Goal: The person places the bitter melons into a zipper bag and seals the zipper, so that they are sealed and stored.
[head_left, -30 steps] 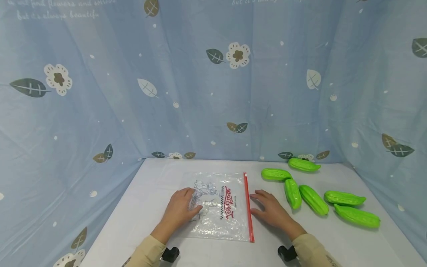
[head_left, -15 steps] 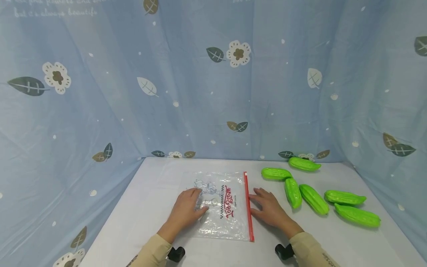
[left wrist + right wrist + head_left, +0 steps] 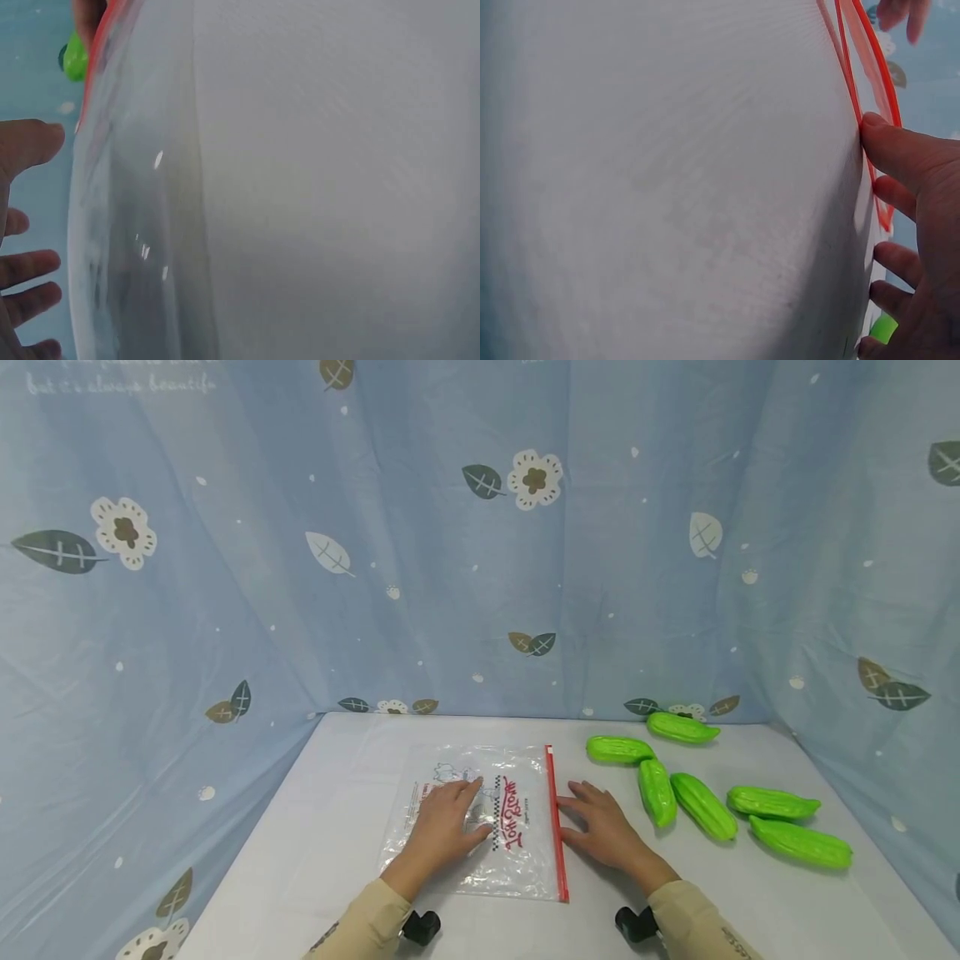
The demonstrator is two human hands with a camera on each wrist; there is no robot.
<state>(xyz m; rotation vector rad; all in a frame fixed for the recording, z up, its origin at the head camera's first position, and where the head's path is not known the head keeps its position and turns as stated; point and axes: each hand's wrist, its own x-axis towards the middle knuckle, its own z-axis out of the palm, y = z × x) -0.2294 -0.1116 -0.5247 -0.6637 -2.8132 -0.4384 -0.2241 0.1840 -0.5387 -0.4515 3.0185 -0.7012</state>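
Left hand (image 3: pixel 444 825) has shifted rightward over the bag (image 3: pixel 525 878), fingers (image 3: pixel 30 268) spread like those of the right hand (image 3: pixel 604 832).

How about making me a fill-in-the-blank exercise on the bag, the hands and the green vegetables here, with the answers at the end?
1. The left hand is over the clear bag.; the right hand is by its edge strip, coloured ____.
2. Counted in the head view, the green vegetables number ____.
3. They lie on the person's ____ side of the bag.
4. The patterned backdrop is mainly ____.

Missing words: red; six; right; blue.
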